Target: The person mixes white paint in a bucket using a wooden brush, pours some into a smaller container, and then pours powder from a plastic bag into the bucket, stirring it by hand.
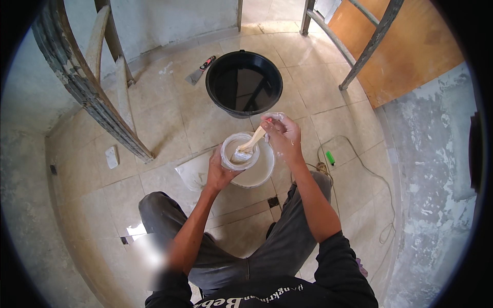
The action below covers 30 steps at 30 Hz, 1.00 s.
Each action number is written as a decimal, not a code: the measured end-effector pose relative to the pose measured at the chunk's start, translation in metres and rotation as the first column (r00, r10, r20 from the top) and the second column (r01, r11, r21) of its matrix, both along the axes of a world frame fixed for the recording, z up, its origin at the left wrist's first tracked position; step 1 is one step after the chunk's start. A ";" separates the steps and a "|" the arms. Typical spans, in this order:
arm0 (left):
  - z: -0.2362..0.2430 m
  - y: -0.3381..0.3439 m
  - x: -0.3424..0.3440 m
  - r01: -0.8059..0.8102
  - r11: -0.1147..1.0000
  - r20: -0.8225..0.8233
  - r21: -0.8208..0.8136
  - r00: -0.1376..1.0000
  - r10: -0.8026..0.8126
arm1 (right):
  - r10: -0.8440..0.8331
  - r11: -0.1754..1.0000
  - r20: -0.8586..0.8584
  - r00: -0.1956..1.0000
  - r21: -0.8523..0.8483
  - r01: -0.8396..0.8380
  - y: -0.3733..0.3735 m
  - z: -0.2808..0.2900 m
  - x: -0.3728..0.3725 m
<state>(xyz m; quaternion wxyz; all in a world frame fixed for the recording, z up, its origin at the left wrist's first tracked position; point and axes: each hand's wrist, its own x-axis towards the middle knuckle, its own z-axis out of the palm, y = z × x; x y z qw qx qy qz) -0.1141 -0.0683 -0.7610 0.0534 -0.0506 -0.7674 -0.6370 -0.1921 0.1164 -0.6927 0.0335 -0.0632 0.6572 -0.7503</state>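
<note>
My left hand [221, 173] is wrapped round the side of a small white plastic tub [227, 163], tilting it a little toward me. Pale residue coats the tub's inner wall. In my right hand [285, 139], speckled with white, is a paintbrush [255, 137] with a light wooden handle. Its head is inside the tub, smeared with white paste, so the bristles cannot be made out. Just below and behind the tub stands a larger white bucket [271, 172] holding an off-white mix, partly hidden by the tub.
A black basin [209, 92] of dark water stands ahead, beside a putty knife [200, 71]. Wooden ladders [97, 102] rise at left and far right [372, 46]. A cable [359, 156], a green object [330, 158], a white block [112, 157] and a pale bag [194, 173] lie on the tiles.
</note>
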 end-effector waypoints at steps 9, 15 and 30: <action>0.001 0.004 0.004 0.062 0.998 0.049 0.010 0.997 -0.062 | 0.136 0.988 0.135 0.981 -0.095 -0.124 0.001 0.001 -0.001; -0.007 -0.002 0.009 0.105 0.994 0.030 0.033 0.994 -0.106 | 0.173 0.984 0.187 0.967 -0.070 -0.162 -0.008 0.005 0.001; 0.003 -0.005 0.006 0.031 0.998 0.017 -0.052 0.999 -0.030 | -0.209 0.977 0.067 0.976 -0.034 0.212 0.001 0.008 -0.012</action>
